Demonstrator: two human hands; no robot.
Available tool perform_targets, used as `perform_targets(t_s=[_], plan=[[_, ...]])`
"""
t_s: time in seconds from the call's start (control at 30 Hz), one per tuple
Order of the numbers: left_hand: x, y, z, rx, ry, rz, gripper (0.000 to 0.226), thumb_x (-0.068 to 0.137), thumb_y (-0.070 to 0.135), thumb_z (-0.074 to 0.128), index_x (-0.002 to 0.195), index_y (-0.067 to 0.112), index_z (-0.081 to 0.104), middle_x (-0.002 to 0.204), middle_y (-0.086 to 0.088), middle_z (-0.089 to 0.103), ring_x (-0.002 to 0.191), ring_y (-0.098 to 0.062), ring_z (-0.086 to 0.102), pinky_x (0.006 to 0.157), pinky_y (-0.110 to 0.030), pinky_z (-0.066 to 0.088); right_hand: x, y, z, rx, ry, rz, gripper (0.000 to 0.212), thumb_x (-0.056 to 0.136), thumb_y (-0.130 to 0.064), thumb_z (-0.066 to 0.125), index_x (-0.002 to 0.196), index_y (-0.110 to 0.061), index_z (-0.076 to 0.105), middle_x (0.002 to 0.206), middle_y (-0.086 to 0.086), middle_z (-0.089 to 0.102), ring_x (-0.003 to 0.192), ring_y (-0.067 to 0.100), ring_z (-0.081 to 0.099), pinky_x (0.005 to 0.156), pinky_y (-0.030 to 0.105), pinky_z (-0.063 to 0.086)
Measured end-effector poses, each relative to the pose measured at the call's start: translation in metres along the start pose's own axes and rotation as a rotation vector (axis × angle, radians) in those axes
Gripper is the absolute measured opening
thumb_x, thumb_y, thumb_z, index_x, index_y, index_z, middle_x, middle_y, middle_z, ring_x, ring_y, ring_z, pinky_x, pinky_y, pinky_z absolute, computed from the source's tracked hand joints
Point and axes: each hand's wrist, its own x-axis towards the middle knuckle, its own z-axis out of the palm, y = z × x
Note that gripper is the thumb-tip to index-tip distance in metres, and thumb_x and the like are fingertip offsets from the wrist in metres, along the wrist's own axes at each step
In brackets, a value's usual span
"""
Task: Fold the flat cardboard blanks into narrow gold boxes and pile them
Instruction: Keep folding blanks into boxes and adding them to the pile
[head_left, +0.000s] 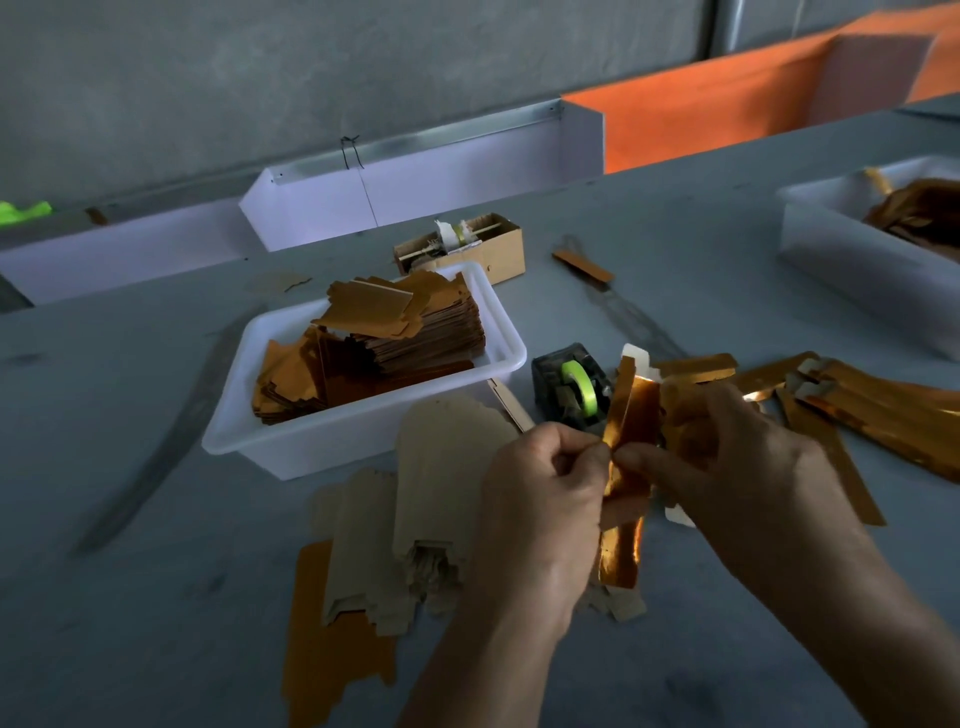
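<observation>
Both of my hands meet on one gold blank, held upright above the grey table between me and the tape dispenser. My left hand has its fingers curled and pinches the blank's left edge at mid-height; my right hand pinches it from the other side, its fingers wrapped round the far face. The blank stands nearly vertical, tilted a little to the right at the top, with its white tab poking up past my fingers and its lower end hanging below my hands. It is partly folded into a narrow strip, foil side out (the foil catches a bright glare low down).

Just left of my left hand lies a loose heap of flat blanks, dull brown side up. Beyond them a white tray holds a thick stack of more blanks. To the right of my right hand the finished gold boxes lie piled on the table, long and thin, overlapping one another.
</observation>
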Motion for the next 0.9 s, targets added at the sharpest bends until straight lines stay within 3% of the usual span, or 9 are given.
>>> perform_targets(t_s=[0.13,0.23,0.33,0.4,0.47,0.57,0.7,0.8,0.9], plan=[[-0.001,0.005,-0.002,-0.076,-0.078,-0.057,0.012,0.093,0.013,0.056,0.089,0.017,0.067,0.087,-0.003,0.072,0.072,-0.017,0.073,0.066,-0.032,0.060,0.001,0.006,0.013,0.634,-0.122,0.133,0.010,0.080,-0.023,0.065,0.090,-0.023,0.063,0.075,-0.006,0.067,0.080,0.013,0.063,0.067,0.025,0.045],[-0.003,0.003,-0.003,0.045,-0.121,-0.052,0.019,0.096,0.018,0.053,0.100,0.030,0.068,0.089,0.004,0.071,0.071,-0.009,0.072,0.064,-0.030,0.060,0.002,0.012,0.024,0.668,-0.049,0.117,0.012,0.083,-0.020,0.064,0.090,-0.028,0.065,0.082,-0.004,0.068,0.084,0.016,0.065,0.076,0.034,0.050],[0.001,0.004,-0.005,0.463,-0.019,0.133,0.023,0.098,0.024,0.051,0.112,0.032,0.066,0.090,0.012,0.071,0.074,-0.005,0.068,0.069,-0.029,0.059,0.008,0.020,0.023,0.725,-0.018,0.148,0.021,0.085,-0.019,0.063,0.085,-0.040,0.066,0.079,-0.003,0.069,0.078,0.018,0.067,0.068,0.035,0.052],[0.008,0.008,-0.008,0.833,0.134,0.267,0.027,0.098,0.027,0.049,0.121,0.032,0.062,0.105,0.011,0.068,0.091,-0.007,0.061,0.079,-0.025,0.052,0.021,0.035,0.016,0.627,0.085,0.177,0.023,0.086,-0.020,0.063,0.081,-0.042,0.064,0.077,-0.005,0.067,0.075,0.017,0.066,0.062,0.029,0.048],[0.014,0.009,-0.013,1.065,0.239,0.297,0.033,0.099,0.035,0.044,0.129,0.028,0.055,0.119,0.006,0.058,0.108,-0.011,0.048,0.086,-0.023,0.043,0.037,0.055,0.006,0.404,0.177,0.170,0.010,0.088,-0.024,0.061,0.088,-0.034,0.065,0.075,-0.001,0.065,0.069,0.019,0.062,0.057,0.026,0.045],[0.026,0.007,-0.014,1.260,0.252,0.130,0.045,0.097,0.049,0.036,0.135,0.026,0.047,0.127,-0.005,0.049,0.119,-0.021,0.038,0.094,-0.034,0.036,0.055,0.076,-0.003,0.015,0.144,0.236,0.022,0.090,-0.026,0.059,0.108,-0.014,0.063,0.078,0.006,0.060,0.068,0.024,0.054,0.055,0.027,0.039],[0.047,0.005,-0.003,1.245,0.191,-0.005,0.051,0.096,0.051,0.040,0.139,0.024,0.038,0.138,-0.011,0.043,0.131,-0.029,0.033,0.105,-0.043,0.034,0.053,0.072,0.008,-0.170,0.112,0.224,0.041,0.089,-0.023,0.061,0.127,-0.009,0.055,0.123,0.018,0.054,0.115,0.035,0.048,0.090,0.042,0.042],[0.059,0.002,0.003,1.215,0.144,-0.032,0.046,0.095,0.039,0.050,0.137,0.021,0.042,0.140,-0.010,0.040,0.134,-0.030,0.029,0.109,-0.051,0.031,0.041,0.061,0.019,-0.085,0.142,0.133,0.038,0.086,-0.017,0.065,0.122,-0.009,0.058,0.125,0.016,0.053,0.114,0.036,0.049,0.089,0.039,0.040],[0.063,0.002,0.002,1.155,0.242,0.073,0.033,0.093,0.019,0.055,0.126,0.018,0.054,0.130,-0.006,0.051,0.127,-0.024,0.038,0.109,-0.043,0.033,0.031,0.052,0.021,-0.018,0.183,0.092,0.037,0.087,-0.017,0.064,0.123,-0.011,0.058,0.127,0.013,0.053,0.113,0.034,0.051,0.089,0.040,0.043]])
